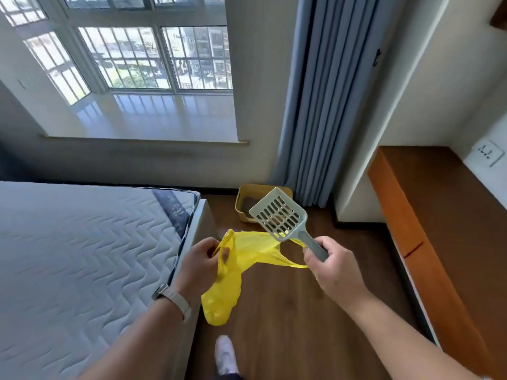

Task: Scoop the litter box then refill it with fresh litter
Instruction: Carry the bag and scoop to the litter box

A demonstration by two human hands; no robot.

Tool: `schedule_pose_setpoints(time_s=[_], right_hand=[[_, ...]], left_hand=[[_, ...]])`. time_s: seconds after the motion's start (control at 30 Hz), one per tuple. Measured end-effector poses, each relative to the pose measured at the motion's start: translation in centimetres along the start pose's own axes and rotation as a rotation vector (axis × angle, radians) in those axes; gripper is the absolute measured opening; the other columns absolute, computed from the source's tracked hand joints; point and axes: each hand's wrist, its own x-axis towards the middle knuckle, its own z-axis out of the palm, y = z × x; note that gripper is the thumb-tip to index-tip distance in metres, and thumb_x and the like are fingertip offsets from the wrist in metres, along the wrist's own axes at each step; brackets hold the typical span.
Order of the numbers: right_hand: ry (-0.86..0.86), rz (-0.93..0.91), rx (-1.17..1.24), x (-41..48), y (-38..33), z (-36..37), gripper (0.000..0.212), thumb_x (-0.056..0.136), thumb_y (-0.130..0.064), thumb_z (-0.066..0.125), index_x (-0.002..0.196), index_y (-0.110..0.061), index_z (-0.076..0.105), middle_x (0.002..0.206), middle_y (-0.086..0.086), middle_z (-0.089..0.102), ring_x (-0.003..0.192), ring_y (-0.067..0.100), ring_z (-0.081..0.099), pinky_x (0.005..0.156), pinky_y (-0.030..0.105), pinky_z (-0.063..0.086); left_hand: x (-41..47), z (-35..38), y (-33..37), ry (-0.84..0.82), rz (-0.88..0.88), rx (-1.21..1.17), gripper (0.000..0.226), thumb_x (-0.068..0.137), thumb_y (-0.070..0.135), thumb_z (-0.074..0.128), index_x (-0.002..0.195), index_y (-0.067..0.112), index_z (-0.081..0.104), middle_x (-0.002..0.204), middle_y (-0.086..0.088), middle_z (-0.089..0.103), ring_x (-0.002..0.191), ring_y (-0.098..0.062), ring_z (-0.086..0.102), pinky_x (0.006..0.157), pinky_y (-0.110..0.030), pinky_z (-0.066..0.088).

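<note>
— While looking down past a white shoe (226, 355), what of the hands?
— At eleven o'clock, left hand (203, 266) gripping one handle of the yellow bag (233, 270); at one o'clock, right hand (333, 272) clenched round the handle of the grey scoop (279, 215), bag's other handle pulled to its fingers.
— And the litter box (241, 201)?
— Farther off, twelve o'clock, on the wood floor (288, 325) by the blue curtain (310, 105).

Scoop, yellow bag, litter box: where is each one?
scoop (277, 215): head view, on its slotted grey blade.
yellow bag (227, 286): head view, on the hanging body of the bag.
litter box (253, 191): head view, on its yellow back wall.
</note>
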Motion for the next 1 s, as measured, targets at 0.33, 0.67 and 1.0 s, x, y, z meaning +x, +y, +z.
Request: schedule_pose_setpoints(time_s=[0.33,0.67,1.0], right_hand=[[0.056,0.098,-0.099,17.9,0.2,5.5,0.012,0.089,-0.023,0.065,0.078,-0.022,0.062,0.06,0.001,0.059,0.055,0.018,0.054,0.049,0.03,0.042],[0.118,0.281,-0.154,31.9,0.2,9.3,0.018,0.089,-0.025,0.065,0.072,-0.02,0.059,0.058,0.005,0.057,0.049,0.016,0.049,0.043,0.024,0.036],[0.044,0.33,-0.141,41.4,5.5,9.7,0.02,0.087,-0.026,0.067,0.071,-0.018,0.058,0.055,0.001,0.055,0.05,0.013,0.049,0.046,0.023,0.036]], left_hand=[[20.7,0.6,-1.6,-0.107,0.02,0.011,0.024,0.087,0.026,0.067,0.065,0.028,0.057,0.053,0.014,0.049,0.055,-0.009,0.044,0.05,-0.028,0.036],[38.7,-0.8,-0.5,-0.218,0.036,0.129,0.016,0.088,0.026,0.065,0.073,0.022,0.061,0.065,0.0,0.059,0.059,-0.012,0.051,0.049,-0.025,0.041],[45.7,3.9,0.3,-0.188,-0.064,0.206,0.015,0.089,0.025,0.065,0.076,0.024,0.058,0.067,0.003,0.056,0.06,-0.012,0.048,0.052,-0.02,0.04]])
